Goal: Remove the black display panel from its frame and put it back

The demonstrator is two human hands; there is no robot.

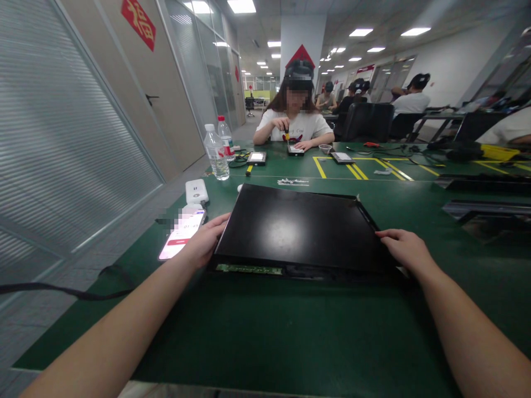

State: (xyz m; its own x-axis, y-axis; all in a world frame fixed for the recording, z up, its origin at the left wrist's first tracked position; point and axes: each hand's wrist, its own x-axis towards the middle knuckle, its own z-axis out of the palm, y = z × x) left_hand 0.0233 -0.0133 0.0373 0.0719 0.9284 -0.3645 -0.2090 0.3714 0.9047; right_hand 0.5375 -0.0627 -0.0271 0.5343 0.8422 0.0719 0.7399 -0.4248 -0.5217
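Black and glossy, a flat panel [286, 226] is occupying the middle of the green table [290, 337], lying between our two hands. Along its near edge, a green circuit strip [249, 270] is showing; along its right side, a thin black rim [370, 215] is running. Our left hand [212, 235] is touching the panel's left edge with fingers extended; our right hand [404, 247] is bending its fingertips against the rim. The undersides are hiding from view, so we are unable to tell whether either hand is pinching. Left of the panel, we are noting a phone [185, 235] displaying a lit screen just beside the left forearm, and a white device [196, 191] lying beyond it. Two plastic bottles are standing farther back. Across the table, a co-worker [296, 124] is holding a yellow-and-black tool [287, 134] over a small metal-topped unit [296, 150].
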